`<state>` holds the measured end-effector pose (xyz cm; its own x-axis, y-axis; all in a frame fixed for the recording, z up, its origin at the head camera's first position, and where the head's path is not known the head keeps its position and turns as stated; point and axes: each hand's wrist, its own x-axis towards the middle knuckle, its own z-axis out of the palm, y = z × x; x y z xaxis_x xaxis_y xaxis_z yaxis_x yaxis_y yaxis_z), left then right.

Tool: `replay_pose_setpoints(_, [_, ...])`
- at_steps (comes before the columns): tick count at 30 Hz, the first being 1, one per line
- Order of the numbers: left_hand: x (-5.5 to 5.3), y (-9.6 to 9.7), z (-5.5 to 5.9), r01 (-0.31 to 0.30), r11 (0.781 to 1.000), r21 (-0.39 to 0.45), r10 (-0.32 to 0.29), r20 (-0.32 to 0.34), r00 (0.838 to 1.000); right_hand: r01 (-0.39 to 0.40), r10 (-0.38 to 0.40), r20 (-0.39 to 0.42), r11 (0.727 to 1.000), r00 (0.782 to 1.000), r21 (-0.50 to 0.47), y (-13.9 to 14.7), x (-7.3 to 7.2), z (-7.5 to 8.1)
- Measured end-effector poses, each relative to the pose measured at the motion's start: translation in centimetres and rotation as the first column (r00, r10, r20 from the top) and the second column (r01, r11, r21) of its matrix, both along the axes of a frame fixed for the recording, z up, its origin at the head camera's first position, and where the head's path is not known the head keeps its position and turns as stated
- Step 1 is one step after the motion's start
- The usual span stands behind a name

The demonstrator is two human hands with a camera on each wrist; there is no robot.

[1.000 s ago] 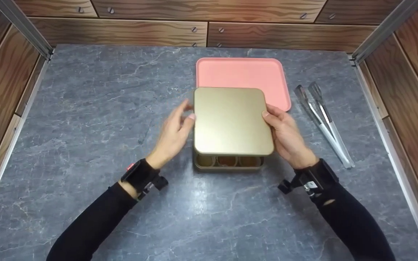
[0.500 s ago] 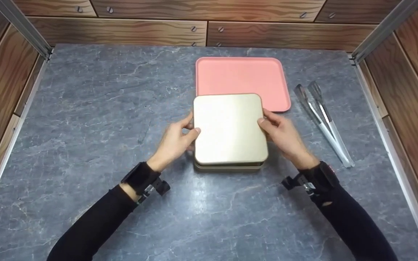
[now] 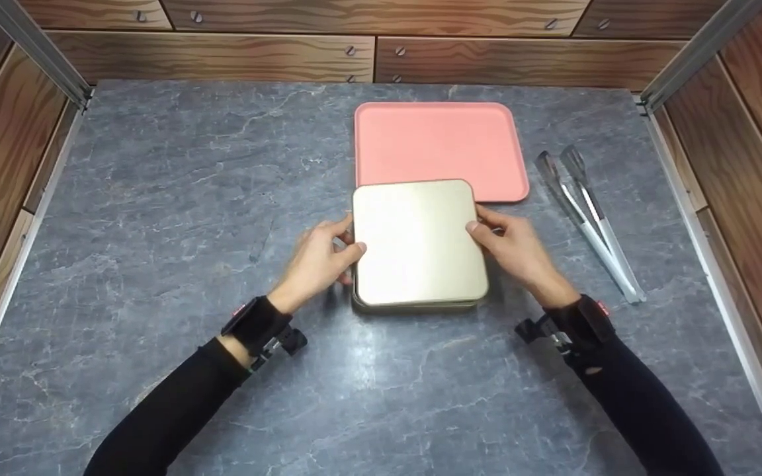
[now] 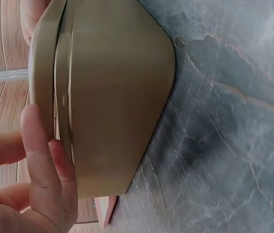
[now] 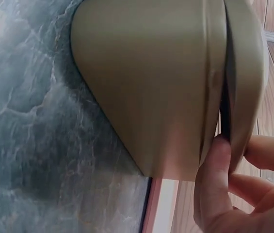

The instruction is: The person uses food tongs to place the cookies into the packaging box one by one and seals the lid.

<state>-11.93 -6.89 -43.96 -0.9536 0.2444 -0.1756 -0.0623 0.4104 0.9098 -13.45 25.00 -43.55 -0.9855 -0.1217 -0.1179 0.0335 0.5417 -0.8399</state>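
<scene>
A gold square lid [image 3: 421, 244] lies over a matching metal tin [image 4: 112, 97] on the table. In both wrist views a thin dark gap shows between lid and tin rim, wider on the right side. My left hand [image 3: 318, 258] holds the lid's left edge, thumb on top and fingers along the side at the seam. At the opposite edge my right hand [image 3: 516, 248] pinches the lid, thumb above and fingers beneath its rim. The tin's inside is hidden under the lid.
Behind the tin lies a pink tray [image 3: 437, 142], its front edge partly covered by the lid in the head view. Metal tongs [image 3: 592, 225] with pale handles lie to the right. Wood-patterned panels [image 3: 209, 56] border the grey marbled table [image 3: 189, 165].
The lid has come down and toward me over the tin, hiding the round contents seen earlier through the front opening. My left hand has moved from beside the lid to holding its edge.
</scene>
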Motion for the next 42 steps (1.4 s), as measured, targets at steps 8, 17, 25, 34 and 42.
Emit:
replay_pose_setpoints(8, [0.0, 0.0, -0.3, -0.007, 0.999, -0.035, 0.006, -0.045, 0.999, -0.014, 0.016, -0.043, 0.999, 0.999, 0.046, 0.0, 0.0, -0.2])
replay_pose_setpoints(17, [-0.1, 0.0, -0.6, -0.001, 1.0, -0.013, 0.001, -0.018, 1.0, -0.024, 0.028, -0.05, 0.997, 0.998, 0.066, 0.3, 0.1, -0.8])
replay_pose_setpoints(25, [-0.2, 0.0, -0.6, 0.0, 1.0, -0.01, 0.0, -0.001, 1.0, -0.022, 0.028, -0.076, 0.997, 0.997, 0.077, 0.2, 0.2, -1.3])
replay_pose_setpoints(34, [-0.3, 0.1, -1.0, -0.007, 1.0, -0.02, 0.007, -0.016, 1.0, -0.002, 0.02, -0.134, 0.99, 0.991, 0.139, 0.1, 0.4, -1.6])
replay_pose_setpoints(42, [0.0, 0.5, -1.3, 0.003, 0.993, -0.122, -0.022, -0.155, 0.988, 0.005, 0.041, -0.201, 0.974, 0.979, 0.226, -0.2, 0.6, -1.7])
